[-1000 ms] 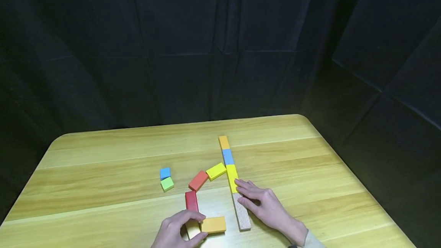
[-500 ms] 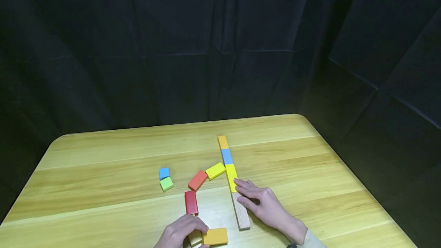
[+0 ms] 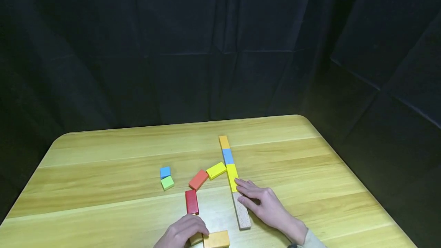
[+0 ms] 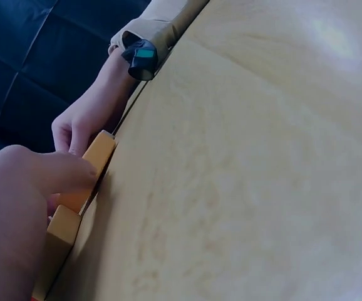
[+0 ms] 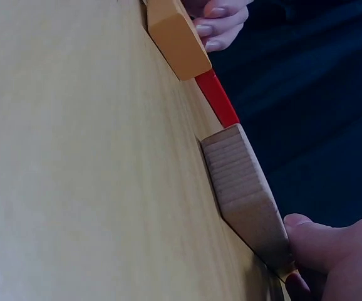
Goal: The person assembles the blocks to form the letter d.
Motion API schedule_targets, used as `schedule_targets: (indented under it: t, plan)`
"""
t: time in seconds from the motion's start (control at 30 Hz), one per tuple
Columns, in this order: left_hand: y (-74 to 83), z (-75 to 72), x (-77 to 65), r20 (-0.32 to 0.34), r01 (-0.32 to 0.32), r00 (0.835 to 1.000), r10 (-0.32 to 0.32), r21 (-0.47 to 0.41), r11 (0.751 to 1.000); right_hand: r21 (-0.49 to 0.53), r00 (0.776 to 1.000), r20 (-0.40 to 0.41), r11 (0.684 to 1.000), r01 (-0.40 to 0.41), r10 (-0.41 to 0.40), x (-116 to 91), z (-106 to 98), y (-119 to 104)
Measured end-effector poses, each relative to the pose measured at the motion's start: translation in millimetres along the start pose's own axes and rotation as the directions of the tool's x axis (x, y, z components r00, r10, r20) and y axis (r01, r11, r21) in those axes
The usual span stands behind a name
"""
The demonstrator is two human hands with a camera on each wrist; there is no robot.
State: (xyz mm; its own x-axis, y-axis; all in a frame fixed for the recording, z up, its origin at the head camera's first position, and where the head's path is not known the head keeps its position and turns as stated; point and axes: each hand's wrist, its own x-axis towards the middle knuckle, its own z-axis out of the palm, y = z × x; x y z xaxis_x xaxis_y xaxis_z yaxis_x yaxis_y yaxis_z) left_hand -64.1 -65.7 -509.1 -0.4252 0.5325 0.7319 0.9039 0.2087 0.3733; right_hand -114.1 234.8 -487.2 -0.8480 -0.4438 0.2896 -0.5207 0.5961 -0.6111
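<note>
My left hand [image 3: 182, 232] pinches an orange block [image 3: 216, 239] by its left end; in the left wrist view the thumb [image 4: 68, 170] lies along its near face. A pale wooden block [image 3: 196, 239] sits partly hidden under that hand, against the orange one. My right hand [image 3: 265, 205] rests beside the straight row, fingertips at the yellow block [image 3: 232, 178] and thumb on the speckled wooden block [image 3: 242, 211]. A curved run of blocks, yellow [image 3: 216, 170], orange-red [image 3: 198, 180] and red [image 3: 191, 202], leads from the row toward my left hand.
At the row's far end lie a blue block [image 3: 227, 156] and a small orange block [image 3: 224, 142]. Off to the left, a small blue block [image 3: 165, 172] and a green block [image 3: 167, 183] touch each other. Dark curtains [image 3: 186, 49] hang behind the wooden table [image 3: 103, 179].
My left hand has drawn the orange block toward the near edge, and the pale block shifted that way with it. My right hand stays where it was.
</note>
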Motion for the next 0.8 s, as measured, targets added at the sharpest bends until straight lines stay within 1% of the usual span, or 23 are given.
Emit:
schedule_targets:
  t: [0.1, 0.17, 0.43, 0.5, 0.6, 0.67, 0.73, 0.8]
  plan:
    - [-1.5, 1.0, -0.6, 0.01, -0.027, 1.0, 0.027, 0.024, 0.999, -0.003, 1.0, -0.005, 1.0, 0.005, -0.005, -0.7, 0.1, 0.0]
    - [-2.3, 1.3, -0.8, 0.011, -0.034, 0.999, 0.033, 0.036, 0.999, -0.002, 1.0, -0.008, 1.0, 0.008, -0.008, -0.8, 0.3, -0.1]
    - [-3.0, -0.2, -1.5, 0.017, -0.001, 1.0, 0.001, 0.032, 0.999, -0.001, 1.0, -0.016, 1.0, 0.022, -0.022, 0.8, 0.4, -0.1]
    - [-2.1, -0.4, -1.3, -0.009, 0.017, 1.0, -0.017, 0.015, 1.0, -0.001, 1.0, -0.016, 1.0, 0.023, -0.023, 0.9, 0.1, -0.1]
    - [0.5, 0.0, 0.3, -0.075, 0.076, 0.994, -0.077, -0.015, 0.997, -0.004, 1.0, -0.018, 1.0, 0.024, -0.024, 1.2, -0.1, 0.1]
    - [0.7, 0.6, 0.7, -0.132, 0.113, 0.984, -0.117, -0.034, 0.993, -0.01, 1.0, -0.019, 1.0, 0.024, -0.024, 1.2, 0.0, 0.0]
    - [0.0, 1.5, 0.4, -0.187, 0.154, 0.97, -0.158, -0.036, 0.987, -0.011, 1.0, -0.017, 1.0, 0.02, -0.02, 0.9, 0.2, -0.5]
    - [-1.8, 1.1, 0.0, -0.242, 0.177, 0.954, -0.179, -0.032, 0.984, -0.01, 1.0, -0.016, 1.0, 0.014, -0.014, 0.1, 0.7, -0.9]
